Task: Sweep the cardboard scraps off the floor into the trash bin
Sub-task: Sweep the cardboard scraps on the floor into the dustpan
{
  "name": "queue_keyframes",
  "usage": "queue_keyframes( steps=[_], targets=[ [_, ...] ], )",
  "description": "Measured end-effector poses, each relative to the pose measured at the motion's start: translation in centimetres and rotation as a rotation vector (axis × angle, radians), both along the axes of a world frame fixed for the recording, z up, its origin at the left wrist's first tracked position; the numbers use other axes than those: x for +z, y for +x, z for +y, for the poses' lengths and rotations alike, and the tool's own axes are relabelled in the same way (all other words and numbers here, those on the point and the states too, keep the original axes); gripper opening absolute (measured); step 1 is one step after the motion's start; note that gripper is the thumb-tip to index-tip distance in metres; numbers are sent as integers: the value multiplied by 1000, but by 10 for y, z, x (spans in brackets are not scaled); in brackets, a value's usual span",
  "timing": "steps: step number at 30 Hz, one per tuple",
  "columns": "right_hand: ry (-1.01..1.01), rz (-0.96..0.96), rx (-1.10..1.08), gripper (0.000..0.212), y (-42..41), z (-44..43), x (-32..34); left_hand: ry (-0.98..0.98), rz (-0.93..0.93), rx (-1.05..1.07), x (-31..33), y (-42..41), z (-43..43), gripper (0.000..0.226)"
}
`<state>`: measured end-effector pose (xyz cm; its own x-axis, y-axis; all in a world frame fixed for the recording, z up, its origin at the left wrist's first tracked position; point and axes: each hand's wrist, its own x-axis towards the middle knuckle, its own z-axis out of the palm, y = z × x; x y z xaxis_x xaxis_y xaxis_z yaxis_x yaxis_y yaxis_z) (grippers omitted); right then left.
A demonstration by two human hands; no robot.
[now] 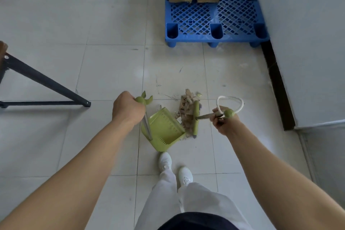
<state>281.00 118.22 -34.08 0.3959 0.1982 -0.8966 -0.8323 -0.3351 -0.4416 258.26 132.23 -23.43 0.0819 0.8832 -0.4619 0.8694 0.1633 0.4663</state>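
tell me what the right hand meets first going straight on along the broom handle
Probably the cardboard scraps, just beyond the broom head, then the dustpan; depth from the right hand is unclear.

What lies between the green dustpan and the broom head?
Cardboard scraps, heaped between the dustpan and the broom head; the head view shows it.
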Motion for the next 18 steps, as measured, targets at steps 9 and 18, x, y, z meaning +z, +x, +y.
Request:
queue_keyframes(
  steps=[9,18],
  targets=[
    [-42,-222,271,42,24,74,-33,58,15,-45,-7,11,58,8],
    [-209,-243,679,27,31,112,-79,72,22,-42,-38,15,81,7]
  ],
)
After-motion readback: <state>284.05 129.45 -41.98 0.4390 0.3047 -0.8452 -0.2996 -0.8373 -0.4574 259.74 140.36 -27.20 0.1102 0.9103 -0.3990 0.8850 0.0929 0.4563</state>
